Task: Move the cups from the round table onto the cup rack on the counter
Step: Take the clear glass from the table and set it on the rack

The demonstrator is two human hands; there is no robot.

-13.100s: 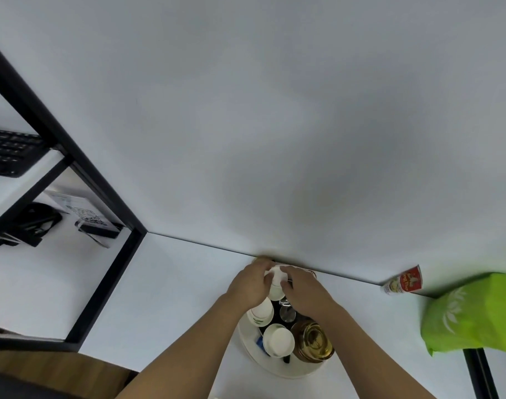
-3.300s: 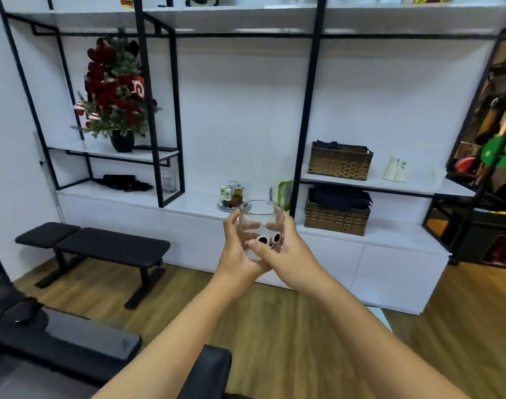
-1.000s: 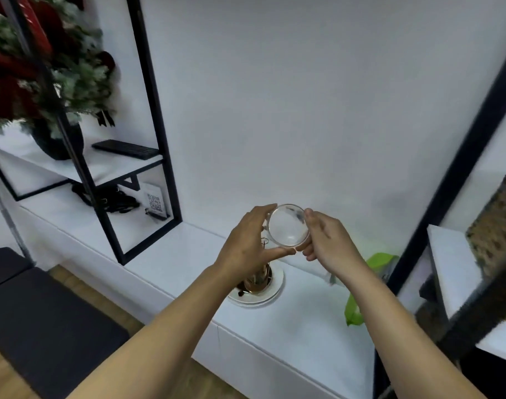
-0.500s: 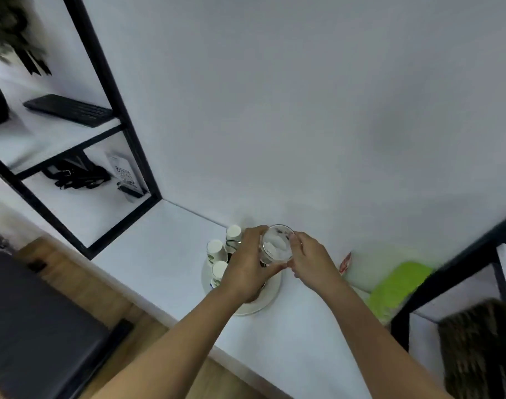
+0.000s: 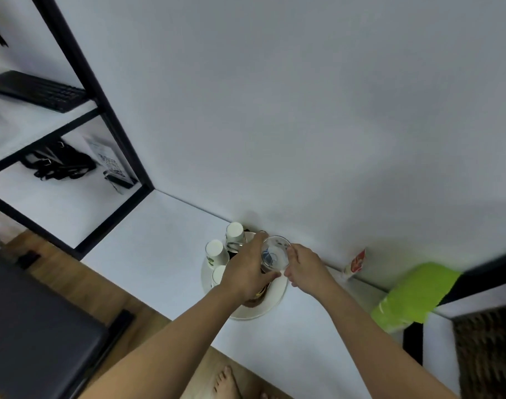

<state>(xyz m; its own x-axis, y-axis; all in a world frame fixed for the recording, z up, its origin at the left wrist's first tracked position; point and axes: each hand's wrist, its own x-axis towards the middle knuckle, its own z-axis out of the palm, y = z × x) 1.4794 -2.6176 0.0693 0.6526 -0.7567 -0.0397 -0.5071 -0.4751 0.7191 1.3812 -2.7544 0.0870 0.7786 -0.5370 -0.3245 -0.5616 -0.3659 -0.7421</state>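
Head view: a clear glass cup (image 5: 275,254), gripped by the left hand (image 5: 246,272) and steadied by the right hand (image 5: 302,264), is best inverted squarely onto a free peg of the cup rack (image 5: 246,308).

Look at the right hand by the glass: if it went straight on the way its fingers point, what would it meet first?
Probably the glass itself: the right hand already pinches its rim, fingers pointing left toward the left hand. Depth beyond is unclear.

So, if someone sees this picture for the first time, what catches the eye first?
Two hands meet at the centre: the left hand and right hand hold a clear glass cup over the cup rack on the white counter. White paper cups sit inverted on the rack. A bright green bag lies at right.
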